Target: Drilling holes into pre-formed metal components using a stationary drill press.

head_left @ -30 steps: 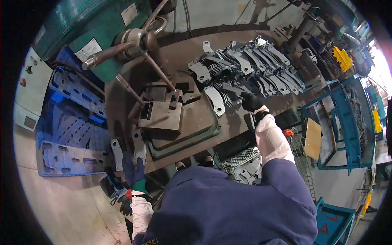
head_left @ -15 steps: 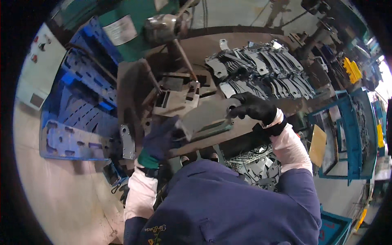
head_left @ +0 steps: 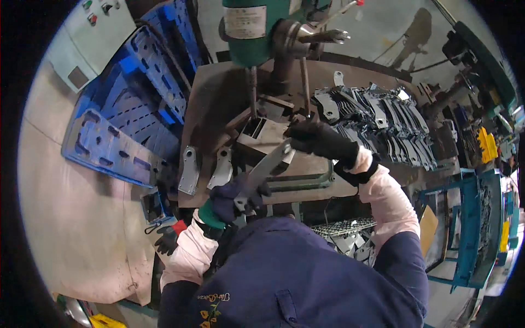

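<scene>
A grey flat metal plate [head_left: 267,168] with a hole near its end is held slantwise in front of me, smeared a little by motion. My left hand [head_left: 232,199], in a dark blue glove with a green cuff, is closed round its lower end. At the upper end, the black-gloved fingers of my right hand [head_left: 320,143] are closed on the plate's tip. Just beyond lies a metal fixture block [head_left: 268,136] under a green drill press [head_left: 246,33]. Two similar plates, one outer left [head_left: 189,170] and one nearer the fixture [head_left: 222,167], rest on the table.
Rows of stacked metal plates [head_left: 377,117] cover the table's right side. Blue plastic pallets [head_left: 117,145] stand at left, beside a pale control box [head_left: 87,41]. A teal metal rack [head_left: 473,229] is at right. Below the table edge sits a wire basket [head_left: 342,227] with metal pieces.
The view has shifted, so the bench appears farther right. The plate has swung from nearly level to a steeper slant, its lower end nearer my body. Both hands stay on it.
</scene>
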`<action>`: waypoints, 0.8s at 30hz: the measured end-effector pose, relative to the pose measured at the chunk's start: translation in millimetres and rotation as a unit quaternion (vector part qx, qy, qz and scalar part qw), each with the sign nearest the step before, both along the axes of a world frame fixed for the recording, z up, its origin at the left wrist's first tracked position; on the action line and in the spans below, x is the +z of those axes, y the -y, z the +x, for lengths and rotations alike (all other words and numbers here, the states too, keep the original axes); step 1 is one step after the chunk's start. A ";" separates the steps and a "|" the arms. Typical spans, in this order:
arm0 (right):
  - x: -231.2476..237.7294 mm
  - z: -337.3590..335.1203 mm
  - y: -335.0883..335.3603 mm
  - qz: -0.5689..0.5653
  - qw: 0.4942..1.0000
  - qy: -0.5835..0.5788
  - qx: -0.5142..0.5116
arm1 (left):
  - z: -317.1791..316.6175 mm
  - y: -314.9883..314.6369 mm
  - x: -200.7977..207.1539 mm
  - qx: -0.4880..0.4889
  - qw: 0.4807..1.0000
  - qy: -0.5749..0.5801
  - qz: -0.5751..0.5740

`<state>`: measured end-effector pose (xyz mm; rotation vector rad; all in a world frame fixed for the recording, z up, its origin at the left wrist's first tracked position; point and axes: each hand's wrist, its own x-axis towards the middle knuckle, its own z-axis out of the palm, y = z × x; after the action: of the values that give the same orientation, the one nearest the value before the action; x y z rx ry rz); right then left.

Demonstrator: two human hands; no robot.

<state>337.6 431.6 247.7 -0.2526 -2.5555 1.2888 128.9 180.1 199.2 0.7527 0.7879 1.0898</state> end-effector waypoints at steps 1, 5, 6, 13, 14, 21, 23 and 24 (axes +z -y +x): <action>-5.2 0.1 -2.4 -0.029 0.996 -0.072 -0.036 | -5.0 -2.0 -12.1 0.008 0.998 0.048 -0.030; 102.9 1.6 19.9 -0.177 0.978 -0.100 -0.036 | -16.1 -13.8 -49.1 0.151 0.912 -0.361 0.122; 114.1 3.7 24.8 -0.325 0.932 -0.159 -0.009 | -14.6 -22.5 -51.7 0.193 0.821 -0.505 0.184; 175.2 -4.9 30.6 -0.599 0.778 -0.147 0.117 | -29.5 -61.4 -67.8 0.144 0.699 -0.696 0.086; 179.6 -10.8 31.8 -0.626 0.753 -0.137 0.147 | -39.2 -63.5 -97.1 0.174 0.675 -0.706 0.126; 192.1 -23.6 51.8 -0.571 0.796 -0.198 -0.039 | -41.8 -84.2 -103.7 0.241 0.619 -0.742 0.093; 192.7 -28.1 49.9 -0.588 0.780 -0.209 -0.039 | -36.3 -86.2 -97.2 0.256 0.576 -0.771 0.085; 193.7 -30.9 48.5 -0.603 0.770 -0.208 -0.031 | -34.3 -87.4 -96.6 0.264 0.555 -0.785 0.081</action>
<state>306.6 383.2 441.4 -0.2254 -1.0352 2.4193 94.6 267.5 102.7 1.7385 2.6120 0.7216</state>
